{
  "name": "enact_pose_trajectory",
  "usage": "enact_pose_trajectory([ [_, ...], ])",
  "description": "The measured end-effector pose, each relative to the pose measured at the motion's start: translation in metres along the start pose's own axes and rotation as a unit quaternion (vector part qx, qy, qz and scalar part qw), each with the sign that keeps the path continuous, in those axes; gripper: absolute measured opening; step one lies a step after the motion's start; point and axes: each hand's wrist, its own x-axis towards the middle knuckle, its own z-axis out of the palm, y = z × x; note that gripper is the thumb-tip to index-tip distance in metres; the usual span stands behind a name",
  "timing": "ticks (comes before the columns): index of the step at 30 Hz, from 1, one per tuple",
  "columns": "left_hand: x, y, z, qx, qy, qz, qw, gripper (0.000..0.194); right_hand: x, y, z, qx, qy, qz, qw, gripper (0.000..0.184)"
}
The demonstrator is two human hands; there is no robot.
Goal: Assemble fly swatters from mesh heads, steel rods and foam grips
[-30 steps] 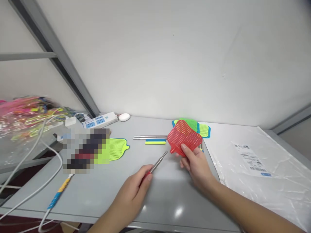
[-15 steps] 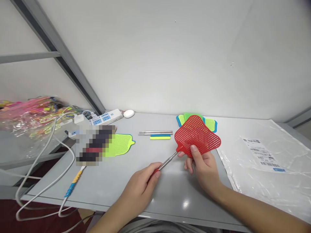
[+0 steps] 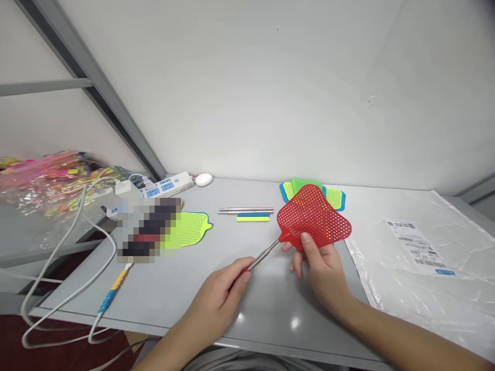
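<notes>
Head view: one red mesh paddle [image 3: 315,214], right of centre, and one metal rod [image 3: 265,253] whose tip meets its neck; can't tell how far in it sits. Mid-frame on the grey table [image 3: 162,288]: one blue tube [image 3: 253,215], one yellow-green tube [image 3: 253,219], a few silver rods [image 3: 245,210] (exact count unclear). Left of centre, one yellow-green mesh panel [image 3: 195,228], part covered by a pixelated patch. Behind the paddle, one green panel [image 3: 307,183] plus blue-edged yellow-green mesh [image 3: 334,197]; overlap hides the count. One power strip [image 3: 168,185] and one white oval object [image 3: 203,179], upper left of centre; one labelled mailer [image 3: 379,257] at right.

Paddle is thin, smooth-edged, flared wide, dense round holes. Rod is shiny, stepped, with a red grip [image 3: 246,270]. Mailer is creased glossy white plastic.

Hands are apart. Left hand [image 3: 222,293], lower centre — curled closed round the grip. Right hand [image 3: 323,270] — thumb on the paddle's lower edge, fingers behind, pinching it.
</notes>
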Motion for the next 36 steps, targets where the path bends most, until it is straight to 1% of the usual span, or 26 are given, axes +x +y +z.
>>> enact_pose_trajectory([
  [3, 0.0, 0.0, 0.0, 0.0, -0.004, 0.006, 1.0, 0.034, 0.0, 0.001, -0.002, 0.002, -0.009, 0.002, 1.0, 0.039],
  [8, -0.001, 0.002, 0.0, -0.01, 0.004, 0.014, 1.0, 0.033, 0.003, 0.001, -0.007, -0.016, -0.04, 0.024, 0.999, 0.048],
  [12, -0.002, 0.005, -0.001, -0.014, 0.01, 0.031, 0.999, 0.031, 0.006, -0.001, -0.01, -0.028, -0.04, 0.014, 0.999, 0.047],
  [16, -0.003, 0.006, -0.001, -0.013, 0.03, 0.054, 0.998, 0.03, 0.006, -0.003, -0.012, -0.044, -0.035, 0.011, 0.998, 0.046],
  [21, -0.005, -0.003, 0.003, 0.047, 0.055, 0.089, 0.993, 0.032, 0.006, 0.0, -0.016, -0.056, -0.045, 0.016, 0.997, 0.041],
  [24, -0.006, -0.008, 0.004, 0.067, 0.055, 0.092, 0.992, 0.036, 0.006, 0.005, -0.017, -0.05, -0.049, 0.02, 0.997, 0.042],
  [28, -0.007, -0.001, -0.001, 0.052, 0.046, 0.065, 0.995, 0.035, 0.006, 0.007, -0.016, -0.076, -0.068, -0.003, 0.995, 0.046],
  [31, -0.007, 0.01, -0.009, -0.019, 0.019, 0.021, 0.999, 0.035, 0.006, 0.002, -0.015, -0.089, -0.101, -0.014, 0.991, 0.048],
  [33, -0.007, 0.015, -0.016, -0.091, -0.014, -0.026, 0.995, 0.037, 0.005, -0.005, -0.015, -0.095, -0.129, -0.013, 0.987, 0.048],
  [36, -0.007, 0.02, -0.027, -0.189, -0.092, -0.102, 0.972, 0.044, 0.005, -0.014, -0.015, -0.11, -0.169, -0.018, 0.979, 0.048],
])
